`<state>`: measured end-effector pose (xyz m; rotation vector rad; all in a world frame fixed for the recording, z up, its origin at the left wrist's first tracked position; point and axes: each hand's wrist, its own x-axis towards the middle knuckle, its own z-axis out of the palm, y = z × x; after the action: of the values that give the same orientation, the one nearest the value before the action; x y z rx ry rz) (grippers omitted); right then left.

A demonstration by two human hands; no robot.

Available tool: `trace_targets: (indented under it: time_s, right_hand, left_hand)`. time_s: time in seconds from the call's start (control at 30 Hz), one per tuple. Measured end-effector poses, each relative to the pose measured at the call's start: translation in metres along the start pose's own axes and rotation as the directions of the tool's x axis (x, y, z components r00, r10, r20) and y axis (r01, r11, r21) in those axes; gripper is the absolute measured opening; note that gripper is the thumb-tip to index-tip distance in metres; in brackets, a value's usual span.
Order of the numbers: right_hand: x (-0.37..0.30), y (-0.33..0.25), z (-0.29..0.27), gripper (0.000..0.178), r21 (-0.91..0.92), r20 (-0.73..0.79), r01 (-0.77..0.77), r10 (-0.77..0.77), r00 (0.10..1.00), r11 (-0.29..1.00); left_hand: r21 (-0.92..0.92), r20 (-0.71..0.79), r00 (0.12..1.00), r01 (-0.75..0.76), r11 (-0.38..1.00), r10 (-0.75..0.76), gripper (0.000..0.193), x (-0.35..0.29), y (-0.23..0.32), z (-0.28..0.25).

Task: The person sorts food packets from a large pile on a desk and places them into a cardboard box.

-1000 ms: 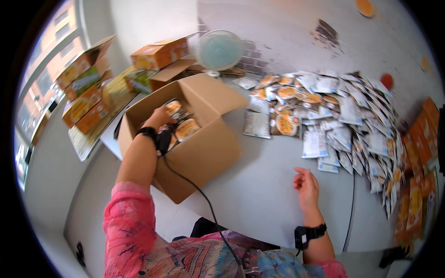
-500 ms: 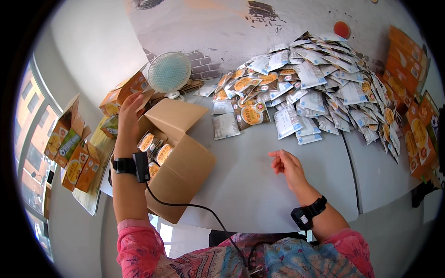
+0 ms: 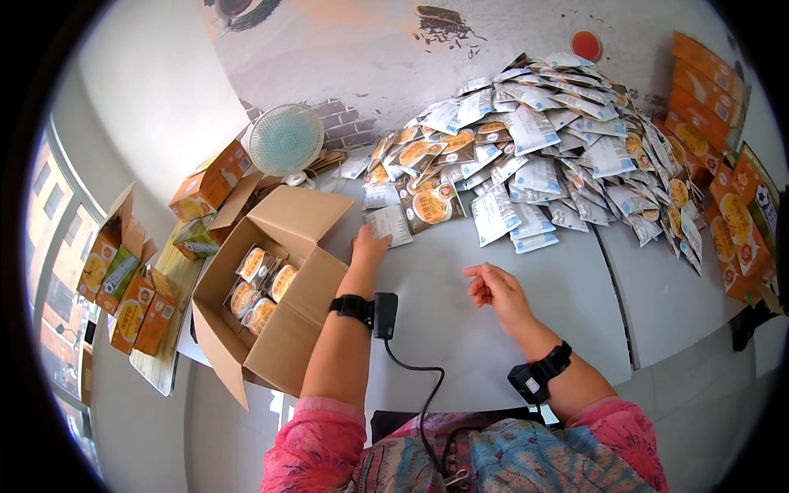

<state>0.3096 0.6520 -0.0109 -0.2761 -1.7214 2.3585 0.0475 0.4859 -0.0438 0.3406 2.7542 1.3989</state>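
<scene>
My left hand [image 3: 370, 248] reaches over the table to the near edge of a white-backed food packet [image 3: 389, 223]. Its thumb and fingers are apart at the packet's corner, and part of the fingers is hidden. Beside that packet lies a brown one [image 3: 432, 205], its printed front up. My right hand [image 3: 498, 294] hovers over the grey table, holding nothing, index finger out and the others loosely curled. To the left stands an open cardboard box [image 3: 316, 297] with its flaps spread. Several packets [image 3: 258, 263] stand inside it.
A large heap of packets [image 3: 534, 131] covers the back of the table. Printed orange cartons stand at the left [image 3: 131, 312] and right [image 3: 727, 234]. A small fan [image 3: 286, 140] stands behind the box. A cable [image 3: 423, 370] runs from my left wrist device.
My left hand has swung right, from beyond the open box to the white packet. The box now sits squarer in view, its inside more visible. My right hand has barely moved.
</scene>
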Motion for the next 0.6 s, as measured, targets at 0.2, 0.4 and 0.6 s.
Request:
trace_targets:
  time_s: [0.2, 0.4, 0.6]
  right_hand:
    - [-0.004, -0.001, -0.002, 0.039, 0.010, 0.017, 0.016, -0.016, 1.000, 1.000]
    - [-0.002, -0.001, -0.003, 0.039, 0.001, 0.023, 0.016, -0.016, 1.000, 1.000]
    - [-0.002, -0.002, 0.000, 0.040, -0.015, 0.035, 0.008, -0.007, 0.999, 1.000]
  left_hand:
    - [0.004, -0.055, 0.998, 0.025, 1.000, -0.025, 0.059, -0.019, 0.005, 0.014]
    - [0.213, -0.138, 0.969, -0.173, 0.962, 0.205, 0.051, -0.045, 0.014, 0.020]
    - [0.149, -0.299, 0.842, -0.423, 0.894, 0.448, 0.039, -0.057, 0.013, 0.025]
